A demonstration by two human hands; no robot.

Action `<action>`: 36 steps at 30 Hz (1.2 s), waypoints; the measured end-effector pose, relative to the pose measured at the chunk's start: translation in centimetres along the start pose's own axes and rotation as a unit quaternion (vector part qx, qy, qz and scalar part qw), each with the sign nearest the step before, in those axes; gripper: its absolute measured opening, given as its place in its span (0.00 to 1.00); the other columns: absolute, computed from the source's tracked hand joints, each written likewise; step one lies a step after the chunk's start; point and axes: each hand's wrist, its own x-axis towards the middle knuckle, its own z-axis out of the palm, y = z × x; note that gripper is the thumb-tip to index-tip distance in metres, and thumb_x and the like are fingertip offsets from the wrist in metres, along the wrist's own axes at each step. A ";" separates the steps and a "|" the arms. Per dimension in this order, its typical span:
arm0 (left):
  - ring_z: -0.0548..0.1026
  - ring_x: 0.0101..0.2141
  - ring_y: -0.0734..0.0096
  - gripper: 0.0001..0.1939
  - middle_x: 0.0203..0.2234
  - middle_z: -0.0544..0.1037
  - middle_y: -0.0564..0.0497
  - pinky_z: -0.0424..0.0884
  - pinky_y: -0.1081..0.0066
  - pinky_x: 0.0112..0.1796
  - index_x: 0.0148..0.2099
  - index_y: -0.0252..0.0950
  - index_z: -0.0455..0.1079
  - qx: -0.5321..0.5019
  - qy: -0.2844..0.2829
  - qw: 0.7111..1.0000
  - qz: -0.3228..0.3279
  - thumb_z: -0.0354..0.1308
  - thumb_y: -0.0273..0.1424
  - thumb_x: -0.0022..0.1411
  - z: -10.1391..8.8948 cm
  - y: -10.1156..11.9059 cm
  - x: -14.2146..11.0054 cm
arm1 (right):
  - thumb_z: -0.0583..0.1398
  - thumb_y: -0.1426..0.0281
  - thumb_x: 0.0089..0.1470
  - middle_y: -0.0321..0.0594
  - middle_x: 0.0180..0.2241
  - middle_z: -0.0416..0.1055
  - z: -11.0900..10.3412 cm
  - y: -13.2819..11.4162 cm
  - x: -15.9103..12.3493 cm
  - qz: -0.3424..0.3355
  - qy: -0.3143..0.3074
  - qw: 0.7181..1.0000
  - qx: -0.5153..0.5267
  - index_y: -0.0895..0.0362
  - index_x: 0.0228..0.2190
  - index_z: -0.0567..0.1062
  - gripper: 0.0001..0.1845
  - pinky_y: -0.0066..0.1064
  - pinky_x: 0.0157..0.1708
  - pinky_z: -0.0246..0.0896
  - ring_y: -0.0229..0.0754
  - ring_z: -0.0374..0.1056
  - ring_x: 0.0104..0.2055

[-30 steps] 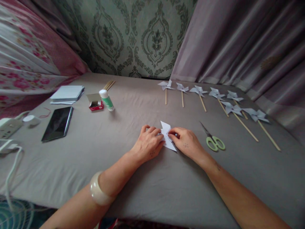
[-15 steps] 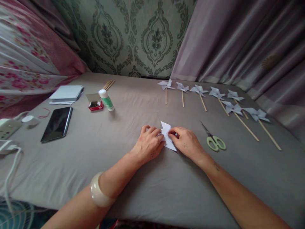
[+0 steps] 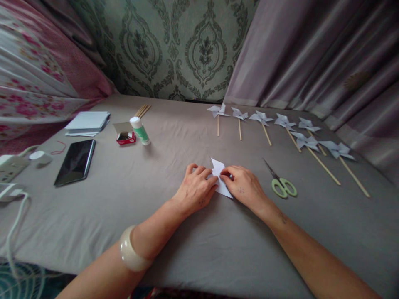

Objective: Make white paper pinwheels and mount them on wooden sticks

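Observation:
A white folded paper piece (image 3: 220,179) lies on the grey cloth-covered table (image 3: 199,232) in the middle. My left hand (image 3: 195,189) rests on its left side with fingers curled and pressing the paper. My right hand (image 3: 243,187) pinches the paper's centre from the right, fingers bent. Both hands touch each other over the paper, which partly hides under them.
Green-handled scissors (image 3: 281,184) lie just right of my right hand. Several finished paper pinwheels on sticks (image 3: 282,126) lie along the back right. A glue stick (image 3: 139,130), red box (image 3: 125,136), sticks (image 3: 142,110), paper stack (image 3: 87,122) and phone (image 3: 75,161) lie left.

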 end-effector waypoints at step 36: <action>0.64 0.39 0.59 0.13 0.34 0.71 0.45 0.56 0.58 0.44 0.41 0.38 0.73 0.035 -0.030 0.999 -0.024 0.46 0.32 0.66 -0.3 0.6 0.2 | 0.60 0.65 0.43 0.44 0.42 0.70 -0.8 0.4 2.4 0.124 -0.103 0.987 0.023 0.57 0.31 0.76 0.11 0.38 0.47 0.55 0.48 0.65 0.46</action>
